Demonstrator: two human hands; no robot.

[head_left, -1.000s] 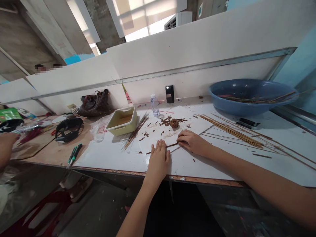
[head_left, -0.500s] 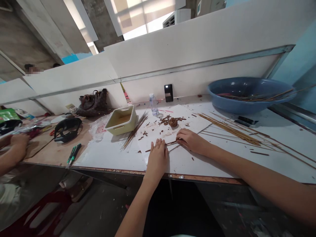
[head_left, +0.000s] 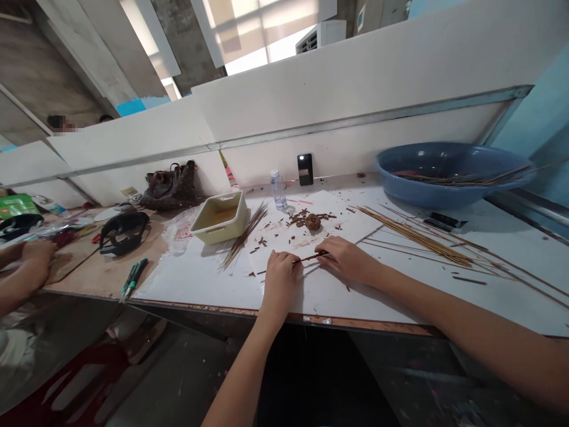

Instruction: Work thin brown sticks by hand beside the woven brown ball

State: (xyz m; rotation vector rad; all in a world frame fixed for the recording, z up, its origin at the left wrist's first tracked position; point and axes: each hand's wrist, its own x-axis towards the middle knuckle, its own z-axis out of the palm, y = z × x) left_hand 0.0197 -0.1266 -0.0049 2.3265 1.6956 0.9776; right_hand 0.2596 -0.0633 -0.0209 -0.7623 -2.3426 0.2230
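A thin dark brown stick point(head_left: 309, 258) runs between my two hands, just above the white tabletop point(head_left: 191, 279). My left hand point(head_left: 281, 279) is closed on it with curled fingers, and its thin end sticks out to the left. The fingertips of my right hand point(head_left: 344, 258) pinch the stick farther right. Just beyond the hands sits a round brown lump point(head_left: 313, 222) of dough-like material, with small brown pieces point(head_left: 297, 218) scattered around it. To the right lies a bundle of thin tan sticks point(head_left: 418, 237); another bundle of thin sticks point(head_left: 246, 234) rests at the left.
A yellow-green tub point(head_left: 217, 233) with tan contents stands left, near a clear bottle point(head_left: 278, 193). A phone point(head_left: 305, 170) leans on the partition. A blue basin point(head_left: 444, 190) holds sticks. Pliers point(head_left: 133, 279), a handbag point(head_left: 171, 187) and a co-worker's hand point(head_left: 38, 258) are farther left.
My left hand's fingers lay stretched out over the stick; now they are curled around it. The stick's middle is lifted slightly. My right hand stays nearly in place, still holding it.
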